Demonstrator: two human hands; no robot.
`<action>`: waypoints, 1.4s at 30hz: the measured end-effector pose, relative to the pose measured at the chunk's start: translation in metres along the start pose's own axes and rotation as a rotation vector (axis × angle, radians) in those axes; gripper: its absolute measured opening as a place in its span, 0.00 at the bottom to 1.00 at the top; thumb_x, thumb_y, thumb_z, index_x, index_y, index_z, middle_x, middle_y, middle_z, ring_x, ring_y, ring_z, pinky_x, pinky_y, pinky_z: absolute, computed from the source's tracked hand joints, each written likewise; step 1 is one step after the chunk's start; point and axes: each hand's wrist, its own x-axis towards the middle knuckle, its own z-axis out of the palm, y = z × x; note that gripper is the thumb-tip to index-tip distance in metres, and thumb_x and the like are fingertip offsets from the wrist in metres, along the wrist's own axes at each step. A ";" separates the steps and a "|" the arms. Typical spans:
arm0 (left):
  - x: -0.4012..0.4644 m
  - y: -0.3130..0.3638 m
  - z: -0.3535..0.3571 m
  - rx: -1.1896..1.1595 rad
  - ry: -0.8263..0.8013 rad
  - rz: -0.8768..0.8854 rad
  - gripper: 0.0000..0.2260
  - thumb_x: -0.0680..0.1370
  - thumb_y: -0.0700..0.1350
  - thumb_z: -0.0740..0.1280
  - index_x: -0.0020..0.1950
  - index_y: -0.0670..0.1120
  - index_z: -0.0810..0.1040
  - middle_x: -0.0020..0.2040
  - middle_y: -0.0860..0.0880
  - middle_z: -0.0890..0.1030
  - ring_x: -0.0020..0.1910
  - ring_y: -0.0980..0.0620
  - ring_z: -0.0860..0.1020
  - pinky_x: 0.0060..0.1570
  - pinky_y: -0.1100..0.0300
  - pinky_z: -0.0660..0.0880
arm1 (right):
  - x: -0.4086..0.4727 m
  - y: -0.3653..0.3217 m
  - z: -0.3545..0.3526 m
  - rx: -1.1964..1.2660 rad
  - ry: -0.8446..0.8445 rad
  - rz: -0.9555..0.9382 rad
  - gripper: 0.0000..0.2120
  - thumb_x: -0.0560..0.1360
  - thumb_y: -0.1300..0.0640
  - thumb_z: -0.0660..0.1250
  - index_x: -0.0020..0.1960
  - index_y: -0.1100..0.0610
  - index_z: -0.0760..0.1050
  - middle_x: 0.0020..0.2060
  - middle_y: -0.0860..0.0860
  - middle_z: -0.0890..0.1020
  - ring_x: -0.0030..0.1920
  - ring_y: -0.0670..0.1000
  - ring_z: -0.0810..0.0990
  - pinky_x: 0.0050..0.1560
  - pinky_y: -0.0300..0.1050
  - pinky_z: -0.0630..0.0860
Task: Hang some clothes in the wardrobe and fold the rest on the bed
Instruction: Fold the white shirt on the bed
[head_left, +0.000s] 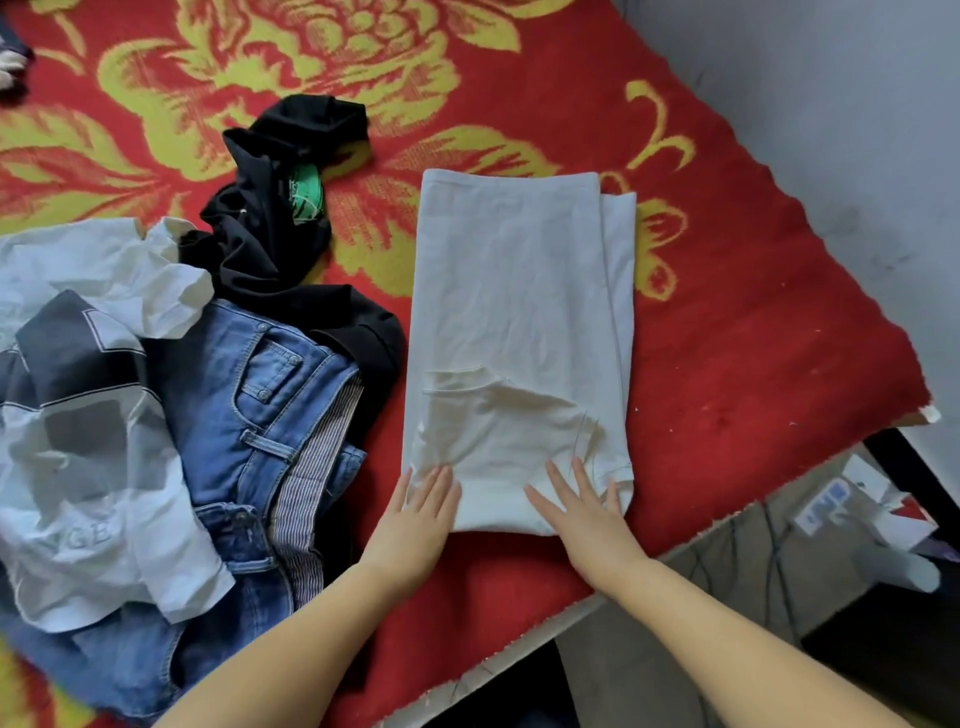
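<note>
Soft, light, limp white garment (519, 322), folded into a long strip on the bed (753, 312); best pinched at both near corners. Left hand (415, 514) and right hand (587, 514) flat on its near hem, fingers straight, gripping nothing. Just left: jeans (270, 395), black top (280, 234), white shirt (93, 493). Nothing blocking the fold.

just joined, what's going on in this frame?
A person is folding laundry on a bed with a red and yellow floral blanket. Both the left hand and right hand lie flat, fingers straight, on the near end of a white T-shirt folded into a long strip; no grip on it. A heap of blue denim jeans, a black garment and white printed shirts waits unfolded on the left.
</note>
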 end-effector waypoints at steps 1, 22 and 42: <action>0.001 0.001 -0.008 -0.002 -0.036 0.007 0.24 0.55 0.39 0.73 0.51 0.41 0.85 0.53 0.43 0.84 0.53 0.47 0.82 0.54 0.49 0.78 | -0.003 0.001 -0.005 0.030 -0.040 -0.018 0.43 0.74 0.73 0.54 0.78 0.43 0.42 0.77 0.51 0.37 0.76 0.60 0.34 0.71 0.67 0.40; 0.207 -0.132 -0.104 -0.837 -0.092 -0.636 0.11 0.79 0.40 0.61 0.60 0.42 0.75 0.59 0.42 0.77 0.54 0.43 0.75 0.47 0.56 0.71 | 0.128 0.104 -0.178 0.894 0.325 0.254 0.17 0.78 0.59 0.59 0.66 0.52 0.73 0.63 0.51 0.77 0.60 0.51 0.75 0.50 0.40 0.68; 0.108 -0.064 -0.020 -0.132 0.115 -0.067 0.33 0.75 0.60 0.59 0.74 0.42 0.63 0.74 0.41 0.63 0.73 0.44 0.64 0.69 0.38 0.58 | 0.083 0.075 -0.100 -0.068 0.362 -0.073 0.38 0.74 0.39 0.63 0.77 0.50 0.49 0.77 0.54 0.48 0.76 0.58 0.44 0.68 0.75 0.49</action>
